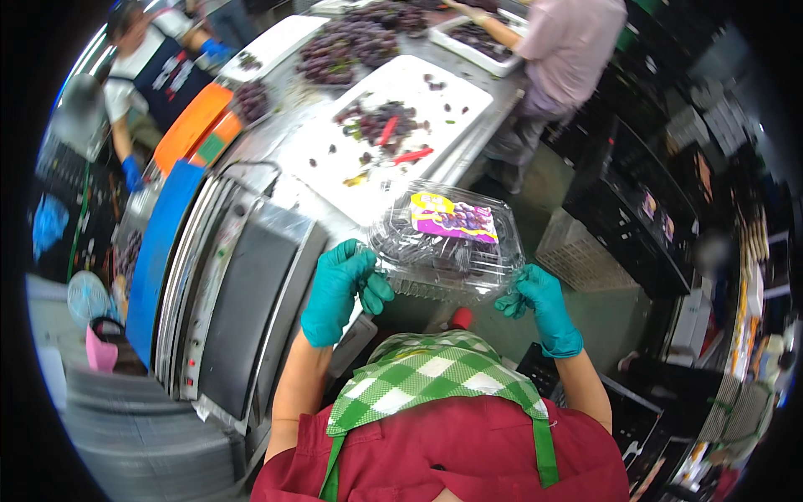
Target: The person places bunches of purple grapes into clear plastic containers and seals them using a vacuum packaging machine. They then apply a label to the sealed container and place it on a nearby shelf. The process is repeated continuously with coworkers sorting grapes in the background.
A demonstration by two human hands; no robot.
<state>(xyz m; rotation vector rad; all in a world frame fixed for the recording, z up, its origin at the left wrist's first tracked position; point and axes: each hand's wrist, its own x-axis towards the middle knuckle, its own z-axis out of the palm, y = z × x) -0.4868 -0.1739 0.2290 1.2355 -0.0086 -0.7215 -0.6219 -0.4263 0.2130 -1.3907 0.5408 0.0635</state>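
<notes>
A clear plastic clamshell box (448, 263) holds dark grapes and bears a purple and yellow label with a grape picture on its lid. My left hand (348, 285), in a teal glove, grips its left corner. At its right corner, my right hand (542, 301), gloved alike, pinches the rim. The box is held in the air in front of my green checked apron. Beyond it lies a white tray (326, 182) with loose dark grapes (401, 119), a small bunch, and red-handled snips (414, 155).
A wrapping machine with a dark belt (244, 314) stands at left. Grape bunches (351, 47) heap the table's far part, near another white tray (455, 41). A person in pink works at upper right, another with blue gloves at upper left. A plastic crate (583, 257) stands on the floor.
</notes>
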